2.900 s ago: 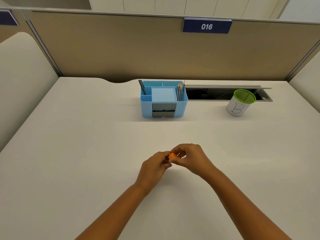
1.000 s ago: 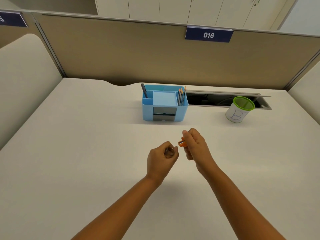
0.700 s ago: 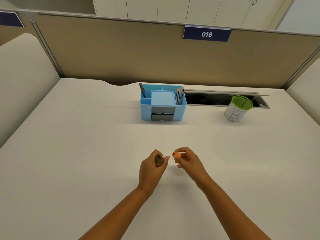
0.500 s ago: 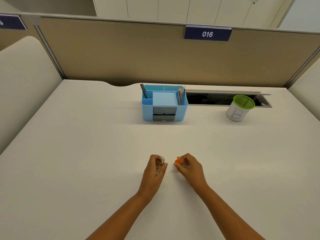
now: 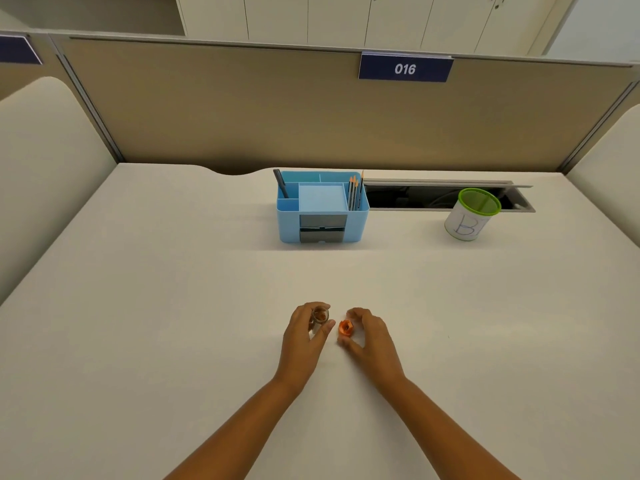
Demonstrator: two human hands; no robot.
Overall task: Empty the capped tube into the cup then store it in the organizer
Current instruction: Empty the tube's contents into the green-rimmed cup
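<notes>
From the head view, the left hand (image 5: 304,336) stays curled around the small clear tube (image 5: 320,316) near the desk's (image 5: 138,306) front middle, while the right hand (image 5: 369,336), which half a second ago pinched the orange cap (image 5: 345,328), has set it down on the desk and now hovers loosely cupped around it, whether touching it I cannot tell. So the tube is open and ready for pouring, though the green-rimmed cup (image 5: 471,214) stands well apart near the back right edge, beside the blue organizer (image 5: 322,207) at the back middle. The cup bears a handwritten "B", and the partition sign (image 5: 405,68) reads "016".
</notes>
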